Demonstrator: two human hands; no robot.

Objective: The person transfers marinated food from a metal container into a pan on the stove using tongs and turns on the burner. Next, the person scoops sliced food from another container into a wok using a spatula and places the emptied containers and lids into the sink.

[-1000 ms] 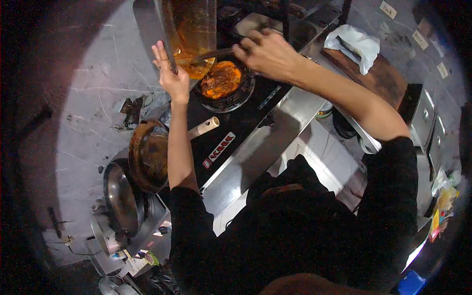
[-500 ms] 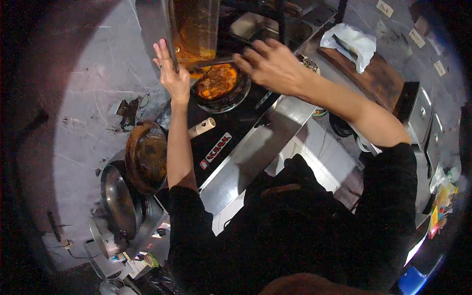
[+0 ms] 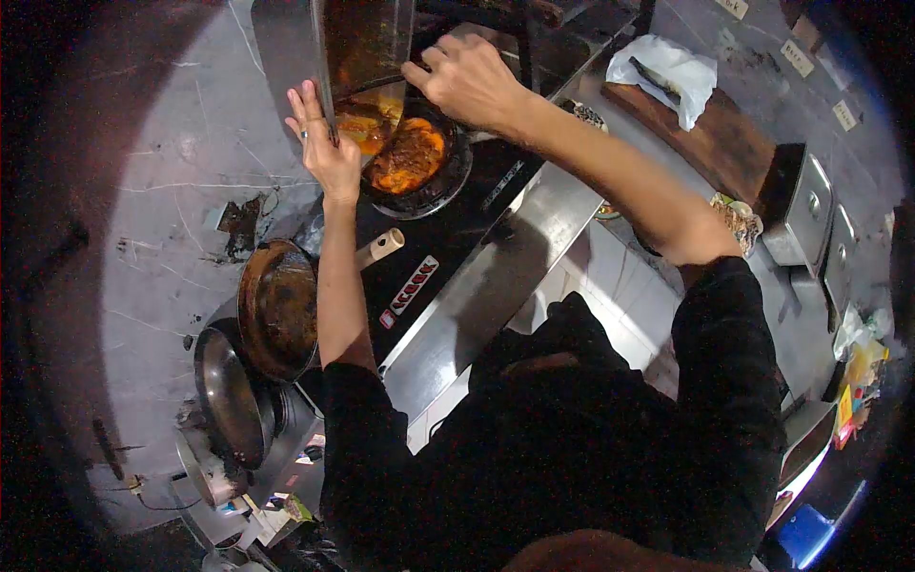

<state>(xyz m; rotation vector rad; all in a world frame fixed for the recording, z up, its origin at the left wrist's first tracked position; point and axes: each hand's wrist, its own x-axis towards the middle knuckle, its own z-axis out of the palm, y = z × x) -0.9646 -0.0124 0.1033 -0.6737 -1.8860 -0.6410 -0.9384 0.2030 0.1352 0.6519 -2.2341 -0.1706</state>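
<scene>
My left hand grips the edge of a tall rectangular container, its fingers stretched up along the outer side. The container is tilted, its walls smeared with orange-brown sauce, and its mouth is over the left side of a round pan on the stove. Inside the pan lies thick orange-red and brown food. Above and right of the pan, my right hand has curled fingers, closed around the end of a thin dark utensil that reaches toward the container's mouth. The utensil's far end cannot be made out.
A bamboo-coloured handle sticks out over the black stove front. Left of my forearm sit a browned pan and a dark pan. On the right are a wooden board, a fish on white paper and metal lidded containers.
My right hand has moved up and left, with the thin utensil closer to the container. The container's mouth has swung slightly lower over the pan; the whole view has shifted a little.
</scene>
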